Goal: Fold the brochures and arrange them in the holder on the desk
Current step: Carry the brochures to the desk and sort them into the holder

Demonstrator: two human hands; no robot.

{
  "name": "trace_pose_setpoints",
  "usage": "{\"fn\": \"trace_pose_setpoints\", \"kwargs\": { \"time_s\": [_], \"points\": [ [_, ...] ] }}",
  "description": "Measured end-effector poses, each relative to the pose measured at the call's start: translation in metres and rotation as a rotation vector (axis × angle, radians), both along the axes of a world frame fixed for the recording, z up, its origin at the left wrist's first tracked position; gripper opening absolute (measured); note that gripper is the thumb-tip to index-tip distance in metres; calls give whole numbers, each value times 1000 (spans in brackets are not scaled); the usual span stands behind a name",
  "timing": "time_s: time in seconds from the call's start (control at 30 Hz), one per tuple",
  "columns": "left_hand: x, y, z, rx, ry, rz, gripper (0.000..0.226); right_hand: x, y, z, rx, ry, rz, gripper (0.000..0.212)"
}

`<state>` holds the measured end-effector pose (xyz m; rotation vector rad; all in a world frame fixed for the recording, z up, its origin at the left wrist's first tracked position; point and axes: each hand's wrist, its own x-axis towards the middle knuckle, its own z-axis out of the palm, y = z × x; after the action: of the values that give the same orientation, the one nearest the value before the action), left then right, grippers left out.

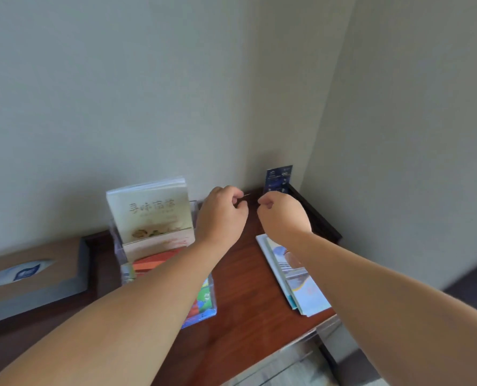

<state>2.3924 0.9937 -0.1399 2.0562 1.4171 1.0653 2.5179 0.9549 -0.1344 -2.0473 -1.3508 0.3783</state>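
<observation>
One holder [116, 244] stands by the desk [240, 277] back edge, and one brochure stack [307, 289] lies at its right edge. The left grip [220, 215] and right grip [284, 215] are curled; I cannot tell whether they pinch anything.

We reach both bare forearms forward over the desk [245, 274], our hands close together but apart near its far edge. Our left hand [220, 210] has curled fingers with the thumb against the forefinger; whether they pinch anything is unclear. Our right hand [283, 215] makes a loose fist.
</observation>
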Motion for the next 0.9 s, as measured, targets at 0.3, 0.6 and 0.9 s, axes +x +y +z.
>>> {"fn": "trace_pose_setpoints", "kwargs": {
  "time_s": [0.3, 0.6, 0.9],
  "points": [
    [80, -26, -65, -241, 145, -7, 24, 110, -33, -46, -160, 53, -58, 33],
    [118, -52, -137, -543, 288, 105, 29, 177, -42, -122, -433, 4, 51, 25],
    [141, -47, -176, -679, 216, 126, 22, 187, -38, -174, -635, 224, -49, 34]
  ]
}}
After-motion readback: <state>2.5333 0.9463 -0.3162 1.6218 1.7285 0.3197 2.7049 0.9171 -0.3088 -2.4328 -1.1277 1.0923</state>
